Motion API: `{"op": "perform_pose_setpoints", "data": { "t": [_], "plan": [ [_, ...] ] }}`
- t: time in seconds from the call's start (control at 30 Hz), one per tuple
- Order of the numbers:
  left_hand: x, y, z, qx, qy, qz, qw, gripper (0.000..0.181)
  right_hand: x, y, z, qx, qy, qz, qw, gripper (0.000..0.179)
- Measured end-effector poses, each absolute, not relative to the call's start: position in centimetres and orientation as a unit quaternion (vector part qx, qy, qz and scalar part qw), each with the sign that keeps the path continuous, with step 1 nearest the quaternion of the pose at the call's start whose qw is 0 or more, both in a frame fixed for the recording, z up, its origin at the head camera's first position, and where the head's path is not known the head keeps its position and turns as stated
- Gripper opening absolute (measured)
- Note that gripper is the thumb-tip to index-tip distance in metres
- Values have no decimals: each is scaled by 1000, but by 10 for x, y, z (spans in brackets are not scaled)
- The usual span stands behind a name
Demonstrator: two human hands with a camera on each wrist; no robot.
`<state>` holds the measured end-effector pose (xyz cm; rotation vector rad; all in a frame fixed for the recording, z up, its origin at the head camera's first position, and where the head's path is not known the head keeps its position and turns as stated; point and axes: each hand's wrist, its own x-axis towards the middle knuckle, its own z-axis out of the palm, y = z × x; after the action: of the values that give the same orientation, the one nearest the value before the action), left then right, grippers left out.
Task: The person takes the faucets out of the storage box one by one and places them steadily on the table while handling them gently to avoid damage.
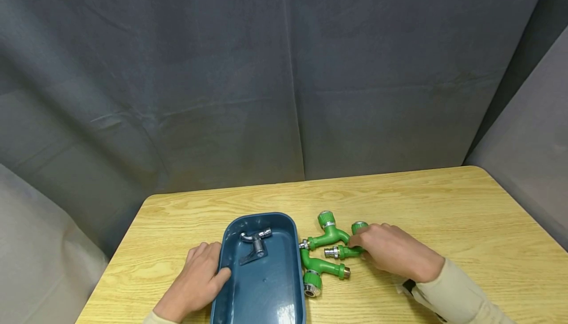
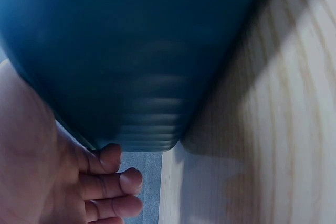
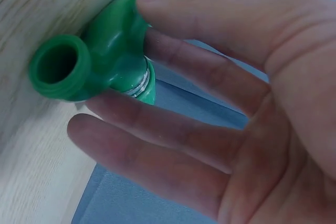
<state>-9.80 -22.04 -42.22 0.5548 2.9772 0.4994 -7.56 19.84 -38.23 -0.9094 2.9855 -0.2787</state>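
Note:
My left hand (image 1: 197, 277) holds the left rim of a blue plastic tray (image 1: 295, 270), thumb over the edge. In the left wrist view its curled fingers (image 2: 113, 182) lie outside the tray wall. Inside the tray, near the far end, lies a chrome tap (image 1: 257, 246). My right hand (image 1: 392, 250) grips a green plastic tap (image 1: 350, 252) lying beside two others. Its thumb rests on the tap body and other fingers curl round the far side in the right wrist view, where the open round end (image 3: 59, 66) faces the camera.
Two more green taps lie against the tray's right side: one farther back (image 1: 330, 237), one nearer (image 1: 326, 267). All stand on a wood-grain table (image 1: 443, 215). Grey cloth (image 1: 222, 92) hangs behind the table, with paler cloth at both sides.

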Motion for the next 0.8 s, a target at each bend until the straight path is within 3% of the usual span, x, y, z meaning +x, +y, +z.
{"op": "perform_pose_setpoints", "data": {
  "t": [0.8],
  "plan": [
    [-97, -220, -422, 186, 967, 171, 18, 8, -73, 198, -374, -290, 954, -73, -29, 13]
  ]
}}
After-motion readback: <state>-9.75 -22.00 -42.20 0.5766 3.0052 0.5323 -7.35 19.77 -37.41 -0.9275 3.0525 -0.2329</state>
